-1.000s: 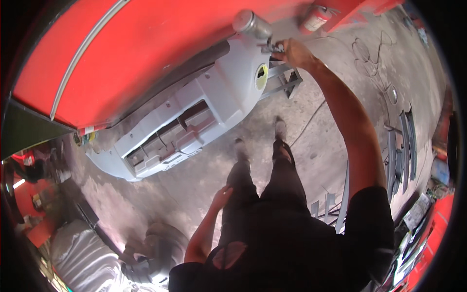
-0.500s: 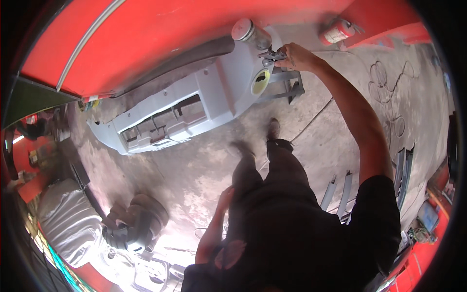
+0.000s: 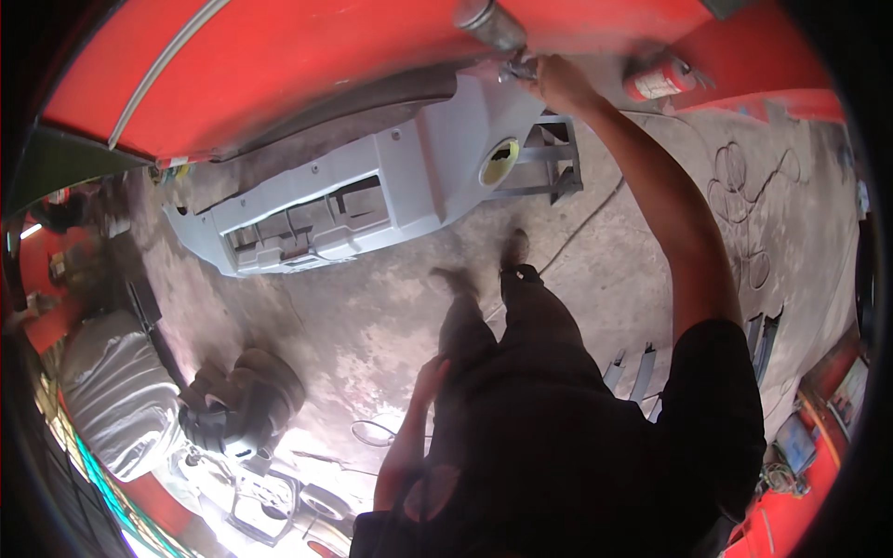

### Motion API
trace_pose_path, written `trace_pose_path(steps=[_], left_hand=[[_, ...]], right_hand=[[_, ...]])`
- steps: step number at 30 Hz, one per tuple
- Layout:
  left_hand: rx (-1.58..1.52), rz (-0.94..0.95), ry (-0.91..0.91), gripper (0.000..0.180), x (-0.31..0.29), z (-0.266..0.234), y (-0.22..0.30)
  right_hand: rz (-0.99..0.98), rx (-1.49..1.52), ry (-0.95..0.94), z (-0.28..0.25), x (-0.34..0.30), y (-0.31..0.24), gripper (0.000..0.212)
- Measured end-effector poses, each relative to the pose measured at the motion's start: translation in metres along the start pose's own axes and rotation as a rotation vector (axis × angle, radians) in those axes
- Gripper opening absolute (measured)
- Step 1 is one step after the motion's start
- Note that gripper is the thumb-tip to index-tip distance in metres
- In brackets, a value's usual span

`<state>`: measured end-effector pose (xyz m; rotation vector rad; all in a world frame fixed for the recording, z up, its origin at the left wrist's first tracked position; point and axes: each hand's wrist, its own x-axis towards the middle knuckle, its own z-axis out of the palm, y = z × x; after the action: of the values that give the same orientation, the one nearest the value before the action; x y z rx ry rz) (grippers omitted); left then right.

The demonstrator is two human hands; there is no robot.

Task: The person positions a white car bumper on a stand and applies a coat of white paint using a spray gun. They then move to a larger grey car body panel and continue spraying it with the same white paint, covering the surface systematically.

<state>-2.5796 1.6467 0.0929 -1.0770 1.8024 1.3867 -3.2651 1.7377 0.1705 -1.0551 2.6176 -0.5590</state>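
Observation:
My right hand (image 3: 563, 86) is closed around a spray gun (image 3: 517, 69) with a metal cup (image 3: 495, 26) on it, my arm stretched far forward. The gun is above the right end of a grey car bumper (image 3: 409, 181); some space seems to lie between them, though how much I cannot tell. A round opening (image 3: 499, 162) with a yellowish rim sits near that end of the bumper. My left hand (image 3: 430, 379) hangs low beside my left thigh, apparently against the trouser leg. Its fingers are too indistinct to read.
A dark metal stand (image 3: 556, 167) supports the bumper's right end. Behind it runs a red wall (image 3: 326, 56); a fire extinguisher (image 3: 662, 82) stands far right. A thin hose (image 3: 735, 181) loops over the floor. Grey strips (image 3: 642, 374) lie at right, dark moulded parts (image 3: 244, 405) at lower left.
My right hand and the spray gun have moved up and away, from in front of the bumper's right end to its far upper edge. The view has shifted slightly. My left hand stays by my thigh.

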Motion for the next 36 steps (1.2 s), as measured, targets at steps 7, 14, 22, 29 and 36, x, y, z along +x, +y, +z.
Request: trace_pose_path(steps=[7, 14, 22, 29, 36], left_hand=[[0.029, -0.041, 0.010, 0.051, 0.003, 0.006, 0.007], [-0.089, -0.056, 0.066, 0.049, -0.014, 0.012, 0.006], [0.002, -0.047, 0.100, 0.049, -0.022, 0.018, 0.020], [0.029, -0.056, 0.061, 0.048, -0.010, 0.015, 0.019], [0.037, -0.018, 0.050, 0.046, -0.019, 0.016, 0.019]], right_hand=[[-0.006, 0.354, -0.235, 0.000, -0.010, -0.027, 0.043], [0.266, -0.002, 0.017, 0.040, 0.048, 0.006, 0.042], [0.077, 0.153, 0.113, 0.032, 0.029, 0.007, 0.043], [0.065, 0.442, -0.010, 0.054, 0.002, 0.015, 0.054], [0.523, 0.199, 0.339, 0.059, 0.008, 0.115, 0.050]])
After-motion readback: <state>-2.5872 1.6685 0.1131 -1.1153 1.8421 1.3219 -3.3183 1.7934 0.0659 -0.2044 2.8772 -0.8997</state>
